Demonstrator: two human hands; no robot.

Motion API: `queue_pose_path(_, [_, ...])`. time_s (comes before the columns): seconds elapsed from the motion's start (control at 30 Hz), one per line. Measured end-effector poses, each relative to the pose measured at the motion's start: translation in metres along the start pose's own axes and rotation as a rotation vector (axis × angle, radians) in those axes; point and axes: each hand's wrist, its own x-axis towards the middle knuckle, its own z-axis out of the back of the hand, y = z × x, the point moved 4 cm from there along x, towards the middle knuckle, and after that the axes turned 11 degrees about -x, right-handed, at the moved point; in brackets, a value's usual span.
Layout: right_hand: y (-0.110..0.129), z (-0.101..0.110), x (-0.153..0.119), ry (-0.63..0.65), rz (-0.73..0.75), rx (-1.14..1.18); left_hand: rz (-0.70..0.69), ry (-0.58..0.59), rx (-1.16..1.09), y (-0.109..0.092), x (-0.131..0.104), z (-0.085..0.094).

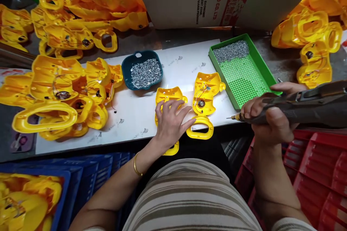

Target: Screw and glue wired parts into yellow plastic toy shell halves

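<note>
My left hand (172,124) rests over a yellow plastic shell (169,94), fingers spread and covering much of it. Beside it lies a second yellow shell (206,94) with its inside up, showing wires and a small round speaker. An oval handle loop (200,133) juts from this shell's lower end, past the table edge. In my right hand (271,115) is a dark electric screwdriver (311,104), fingers closed around its front part. Its thin bit points left, apart from both shells.
A dark teal basket (126,70) and a green perforated tray (251,79) hold small metal screws. Yellow shells (59,79) are heaped at left, with more behind and far right. A cardboard box (173,3) stands at the back. Blue (67,187) and red crates (306,158) flank me.
</note>
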Motion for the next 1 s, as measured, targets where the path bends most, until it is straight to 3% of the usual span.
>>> queue_pose_path(0.17, [-0.004, -0.001, 0.001, 0.024, -0.075, 0.064, 0.100, -0.126, -0.019, 0.029, -0.009, 0.029])
queue_pose_path(0.3, [-0.006, 0.005, -0.001, -0.007, -0.038, 0.015, 0.142, -0.047, -0.069, 0.055, -0.029, 0.038])
queue_pose_path(0.37, [-0.008, 0.005, -0.003, -0.012, -0.052, -0.043, 0.170, -0.006, -0.127, 0.060, -0.037, 0.032])
queue_pose_path(0.47, [-0.009, 0.001, -0.006, -0.026, -0.066, -0.068, 0.201, -0.077, -0.206, 0.058, -0.040, 0.017])
queue_pose_path(0.63, [-0.006, -0.006, -0.005, -0.058, -0.017, -0.071, 0.297, -0.251, -0.268, 0.043, -0.019, -0.010])
queue_pose_path(0.8, [-0.005, -0.004, -0.007, -0.054, 0.017, -0.056, 0.399, -0.302, -0.334, 0.037, -0.008, -0.024])
queue_pose_path(0.9, [-0.004, 0.000, -0.010, -0.072, -0.003, -0.066, 0.379, -0.302, -0.325, 0.040, -0.009, -0.012])
queue_pose_path(1.0, [0.001, 0.003, -0.013, -0.069, -0.004, -0.081, 0.297, -0.345, -0.155, 0.063, 0.002, 0.018])
